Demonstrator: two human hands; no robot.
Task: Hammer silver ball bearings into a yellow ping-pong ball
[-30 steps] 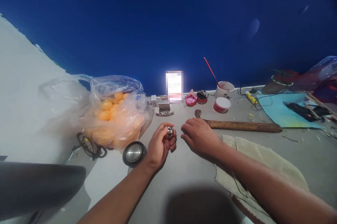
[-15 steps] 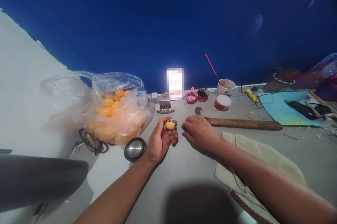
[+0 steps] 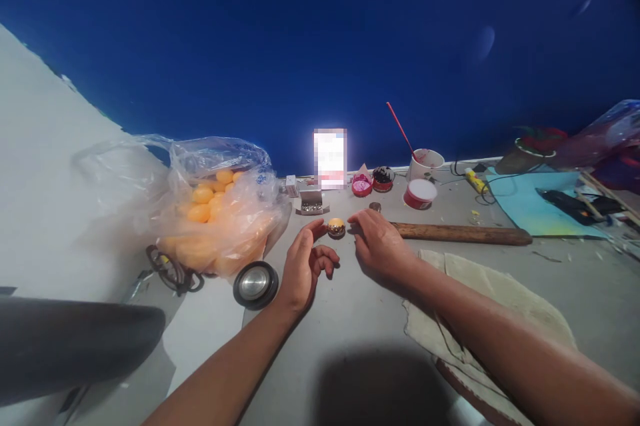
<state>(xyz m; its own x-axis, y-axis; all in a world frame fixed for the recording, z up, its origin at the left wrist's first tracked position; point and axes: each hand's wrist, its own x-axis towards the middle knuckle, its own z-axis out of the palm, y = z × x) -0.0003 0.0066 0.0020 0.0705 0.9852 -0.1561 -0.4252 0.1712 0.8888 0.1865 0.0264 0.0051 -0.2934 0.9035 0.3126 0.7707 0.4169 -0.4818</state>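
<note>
A small yellow ball, its lower part studded with shiny metal, sits on the grey tabletop between my hands. My left hand is open, palm turned inward, with fingers loosely curled just left of the ball. On the other side, my right hand has its fingertips close to the ball; its fingers and thumb are apart and nothing shows in them. Behind the ball stands an open small box with shiny metal pieces inside. A hammer with a wooden handle lies beyond my right hand.
At left is a clear plastic bag of orange balls, with a round metal lid in front. Red tubs, a white cup and a bright phone-like screen stand along the wall. Cloth lies under my right forearm.
The yellow ball has left my left hand and now rests on the table, its metal-studded side lower. My left hand has let go; my right fingertips are nearer the ball.
</note>
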